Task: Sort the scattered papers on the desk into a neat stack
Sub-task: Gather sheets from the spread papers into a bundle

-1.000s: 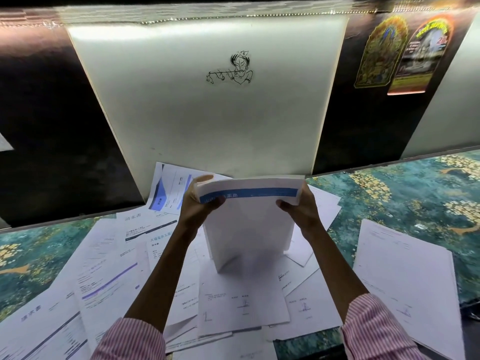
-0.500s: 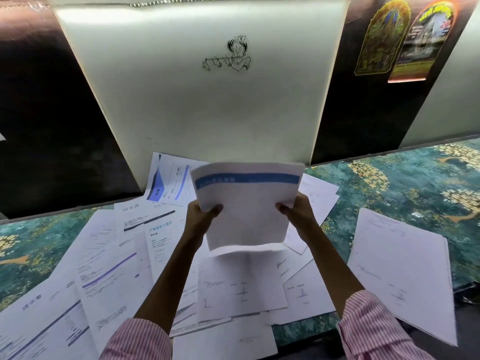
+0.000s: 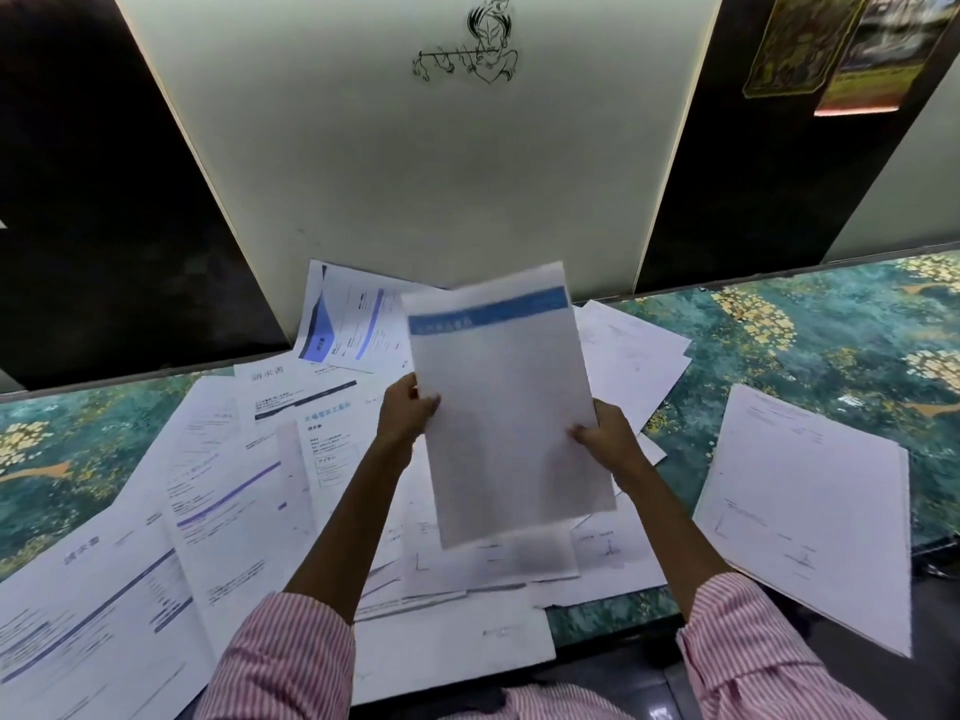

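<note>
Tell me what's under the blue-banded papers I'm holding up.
Under the blue-banded papers, held by the left hand and right hand, lie overlapping white sheets with small line diagrams. The papers hide most of those sheets and the desk beneath.

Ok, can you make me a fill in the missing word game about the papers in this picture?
1. The sheet held up has a band across its top coloured ____.
2. The left hand and the right hand grip that sheet by its two ____.
3. The sleeves are pink with white ____.
4. The neat pile of papers lies to the ____ of the hands.

Missing words: blue; sides; stripes; right
</note>
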